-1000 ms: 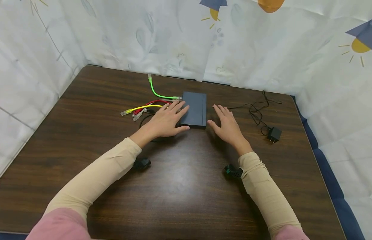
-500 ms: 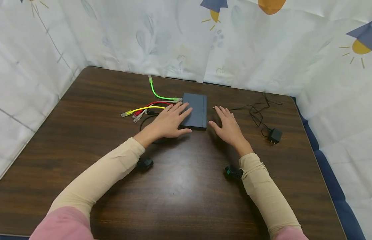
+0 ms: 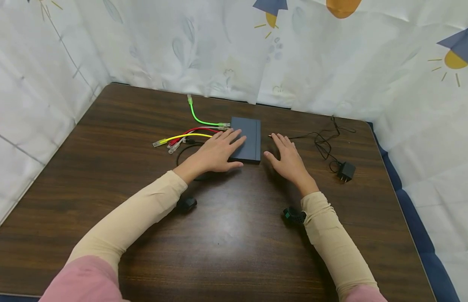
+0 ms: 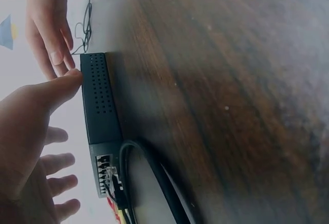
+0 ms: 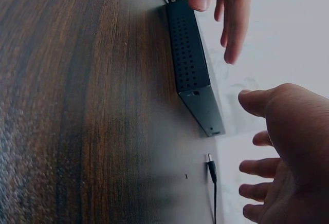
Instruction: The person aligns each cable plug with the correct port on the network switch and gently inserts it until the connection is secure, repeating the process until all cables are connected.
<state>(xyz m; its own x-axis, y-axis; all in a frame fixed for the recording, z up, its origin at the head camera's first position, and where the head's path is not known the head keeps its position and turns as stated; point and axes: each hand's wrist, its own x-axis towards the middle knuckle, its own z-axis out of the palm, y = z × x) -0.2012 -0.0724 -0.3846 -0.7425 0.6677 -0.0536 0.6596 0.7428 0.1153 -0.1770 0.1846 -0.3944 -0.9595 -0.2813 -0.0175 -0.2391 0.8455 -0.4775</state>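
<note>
Network switch lies flat on the table, coloured patch cables at its left side. The left hand is over the switch's left part, the right hand just beside its right edge, near the barrel plug of a black power adapter; the 2 hands are apart, fingers extended
</note>
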